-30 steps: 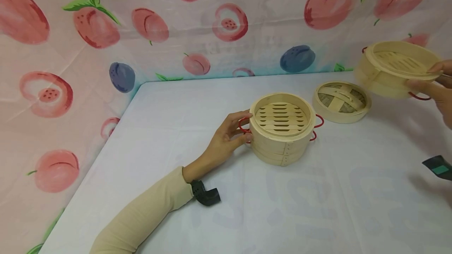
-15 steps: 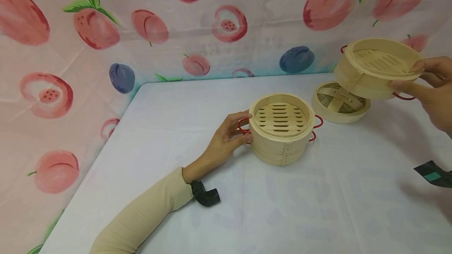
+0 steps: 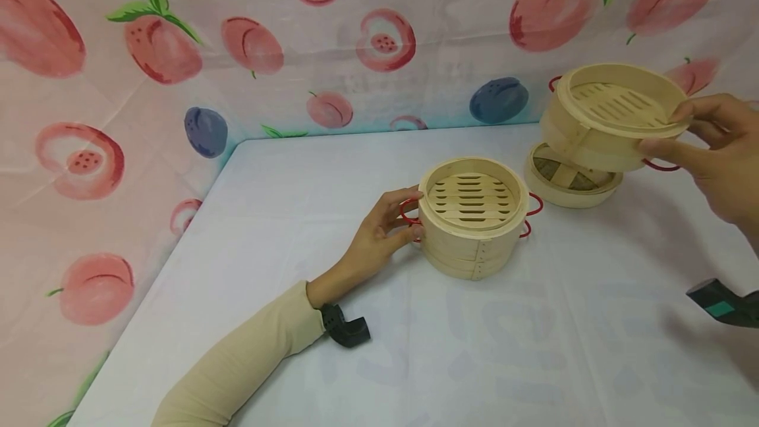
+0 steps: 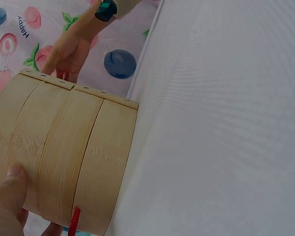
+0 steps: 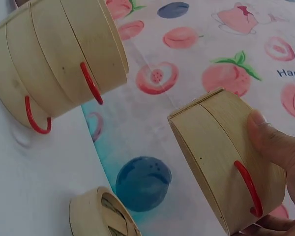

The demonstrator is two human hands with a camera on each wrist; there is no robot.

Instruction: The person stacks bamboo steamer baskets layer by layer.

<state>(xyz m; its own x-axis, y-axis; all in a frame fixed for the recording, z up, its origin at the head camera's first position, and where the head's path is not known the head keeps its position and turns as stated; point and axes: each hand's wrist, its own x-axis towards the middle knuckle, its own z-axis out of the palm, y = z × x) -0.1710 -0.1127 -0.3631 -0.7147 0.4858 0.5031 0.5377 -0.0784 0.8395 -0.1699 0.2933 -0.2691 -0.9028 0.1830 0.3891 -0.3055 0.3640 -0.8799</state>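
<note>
A stack of bamboo steamer baskets [image 3: 453,252] with red handles stands on the white tabletop, its slatted floor showing from above. My left hand [image 3: 382,232] holds the stack's left side at the red handles. In the left wrist view, its thumb [image 4: 14,184] presses the bamboo wall. My right hand [image 3: 720,150] grips a separate bamboo steamer basket [image 3: 584,140] by its right rim, thumb outside and fingers over the edge. This basket hangs raised and tilted at the back right, also seen in the right wrist view. Beneath it in the head view, a bamboo steamer lid [image 3: 569,198] is partly hidden.
White cloth [image 3: 332,176] covers the tabletop, its back edge meeting a fruit-printed curtain [image 3: 332,31]. The lid sits close behind and right of the stack. Black wrist camera mounts [image 3: 346,331] stick out near both wrists.
My right hand has moved left with the raised steamer basket, which now overlaps more of the lid. My left hand and the stack have stayed in place.
</note>
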